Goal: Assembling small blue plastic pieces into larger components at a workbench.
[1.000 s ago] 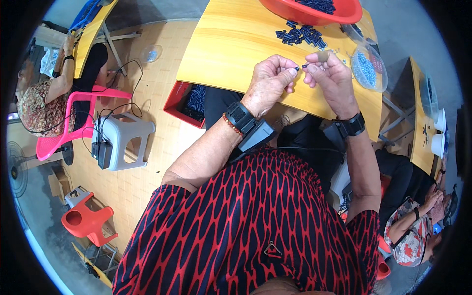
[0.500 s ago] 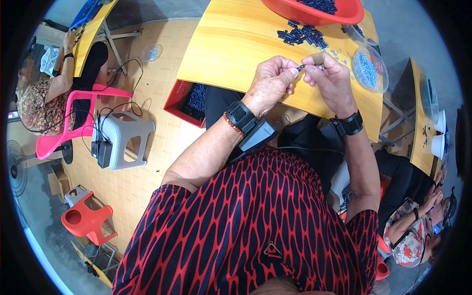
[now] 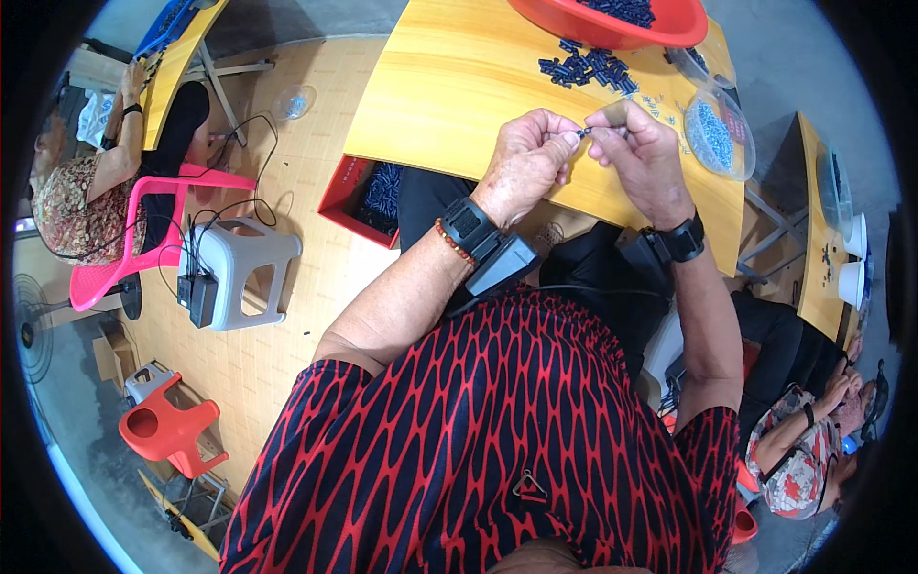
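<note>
Above the near edge of the yellow table, my left hand (image 3: 532,158) pinches a small dark piece (image 3: 582,133) between thumb and forefinger. Facing it, my right hand (image 3: 643,165) has thumb and forefinger closed at the other end of that piece. The fingertips cover most of it, so its exact shape is hard to make out. Just beyond my hands lies a loose pile of short dark blue cylinders (image 3: 591,69). Tiny pale parts (image 3: 660,110) are scattered beside my right hand. A clear tub (image 3: 742,165) to the right holds many small light blue parts.
A red basin (image 3: 564,36) of dark cylinders stands at the table's far side. Below the table's left edge sits a red box (image 3: 337,203) with more. Co-workers sit left and right. A grey stool (image 3: 251,277) with cables stands on the floor.
My right fingers have shifted slightly at the small dark piece, and the right forearm has moved a little to the right. My left hand has stayed in place.
</note>
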`<move>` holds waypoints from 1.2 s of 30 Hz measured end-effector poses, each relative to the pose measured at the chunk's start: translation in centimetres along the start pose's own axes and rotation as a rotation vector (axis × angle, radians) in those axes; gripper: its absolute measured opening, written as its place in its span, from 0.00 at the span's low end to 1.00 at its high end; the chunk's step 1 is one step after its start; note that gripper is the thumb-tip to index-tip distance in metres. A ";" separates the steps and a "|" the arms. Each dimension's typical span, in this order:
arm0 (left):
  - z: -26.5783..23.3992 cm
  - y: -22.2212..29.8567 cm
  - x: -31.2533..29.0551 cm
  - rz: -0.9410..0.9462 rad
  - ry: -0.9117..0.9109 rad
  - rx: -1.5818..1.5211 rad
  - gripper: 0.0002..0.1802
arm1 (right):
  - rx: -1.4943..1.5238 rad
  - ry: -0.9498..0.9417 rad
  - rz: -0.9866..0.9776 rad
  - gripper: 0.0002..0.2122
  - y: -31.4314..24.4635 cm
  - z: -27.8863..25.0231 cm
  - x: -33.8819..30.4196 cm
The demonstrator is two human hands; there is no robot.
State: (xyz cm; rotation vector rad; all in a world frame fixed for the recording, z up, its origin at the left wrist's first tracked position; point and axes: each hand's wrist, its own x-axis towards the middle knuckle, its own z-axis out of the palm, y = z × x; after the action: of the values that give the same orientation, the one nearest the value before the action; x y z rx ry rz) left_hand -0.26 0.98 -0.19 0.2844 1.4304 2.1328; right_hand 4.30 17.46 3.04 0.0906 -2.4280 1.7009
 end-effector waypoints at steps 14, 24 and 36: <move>0.1 -0.2 -0.3 0.017 0.036 -0.038 0.04 | -0.030 -0.049 -0.041 0.04 -0.6 0.7 0.2; -0.1 -0.2 -0.1 0.016 0.015 -0.039 0.04 | 0.132 0.053 0.057 0.04 0.0 0.7 0.0; -0.8 0.3 -0.1 -0.068 -0.084 -0.064 0.05 | 0.175 -0.017 0.069 0.06 0.9 0.6 -0.1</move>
State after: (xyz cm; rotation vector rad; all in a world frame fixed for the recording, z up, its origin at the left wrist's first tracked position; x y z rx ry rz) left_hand -0.68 0.25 -0.24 0.2932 1.3037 2.0830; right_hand 4.20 17.23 1.97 0.0445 -2.3148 1.9478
